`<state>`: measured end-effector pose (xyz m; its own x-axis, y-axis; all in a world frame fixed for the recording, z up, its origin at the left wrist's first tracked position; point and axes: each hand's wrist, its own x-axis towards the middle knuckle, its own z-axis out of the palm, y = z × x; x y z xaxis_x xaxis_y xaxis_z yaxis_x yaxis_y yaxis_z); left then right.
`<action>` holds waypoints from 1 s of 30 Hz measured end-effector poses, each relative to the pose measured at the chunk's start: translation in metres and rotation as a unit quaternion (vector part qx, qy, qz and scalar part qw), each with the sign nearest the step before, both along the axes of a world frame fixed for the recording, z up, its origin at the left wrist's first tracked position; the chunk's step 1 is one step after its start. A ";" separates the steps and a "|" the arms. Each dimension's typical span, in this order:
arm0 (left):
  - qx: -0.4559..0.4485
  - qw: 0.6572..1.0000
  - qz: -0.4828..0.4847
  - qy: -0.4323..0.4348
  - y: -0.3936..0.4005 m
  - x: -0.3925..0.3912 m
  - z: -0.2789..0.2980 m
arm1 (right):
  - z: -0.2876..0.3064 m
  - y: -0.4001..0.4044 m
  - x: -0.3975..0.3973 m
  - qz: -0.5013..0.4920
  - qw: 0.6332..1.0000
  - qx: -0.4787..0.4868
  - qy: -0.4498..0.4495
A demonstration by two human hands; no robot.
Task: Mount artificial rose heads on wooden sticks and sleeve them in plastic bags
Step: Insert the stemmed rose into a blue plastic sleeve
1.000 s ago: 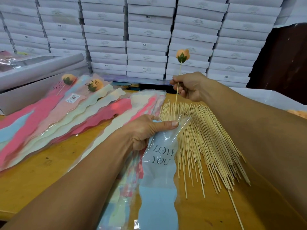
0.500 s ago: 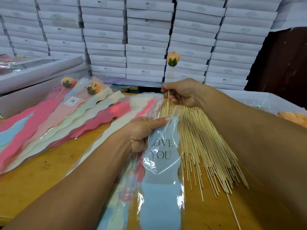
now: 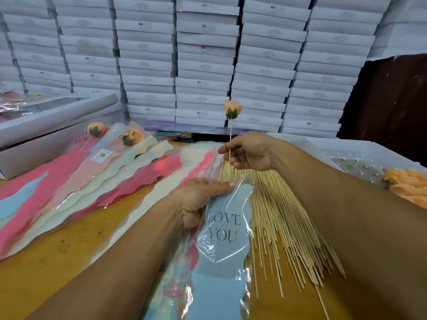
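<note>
Two sleeved roses [image 3: 115,135] done, lying far left of stick pile [image 3: 277,215]. Third rose head [image 3: 233,109] mounted, stick [image 3: 230,139] pinched in right hand [image 3: 249,153] above pile. Left hand [image 3: 196,199] gripping blue bag [image 3: 226,227] mouth beside pile. Insertion pending; loose heads [image 3: 406,183] right of pile remain.

Evenly and softly lit, few hard shadows. White glare on the clear bag [image 3: 227,229]. Wide-angle bending of the boxes [image 3: 205,65] toward the edges. Slightly soft throughout, blurrier left of the bag.
</note>
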<state>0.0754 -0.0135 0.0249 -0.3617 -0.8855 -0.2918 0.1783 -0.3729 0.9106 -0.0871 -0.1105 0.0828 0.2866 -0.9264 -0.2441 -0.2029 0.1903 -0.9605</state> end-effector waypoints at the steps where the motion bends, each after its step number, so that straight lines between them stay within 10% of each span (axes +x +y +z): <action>1: 0.000 1.000 -0.005 -0.001 0.000 0.000 0.000 | 0.001 0.001 -0.001 0.005 1.000 0.002 0.004; 30: -0.161 0.978 0.132 -0.027 -0.001 -0.004 -0.005 | -0.036 0.016 -0.028 0.033 0.999 0.011 -0.016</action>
<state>0.0709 -0.0144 0.0198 -0.1004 -0.9949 0.0061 0.1782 -0.0119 0.9839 -0.1149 -0.0944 0.0470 0.3546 -0.9000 -0.2535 -0.1853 0.1981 -0.9625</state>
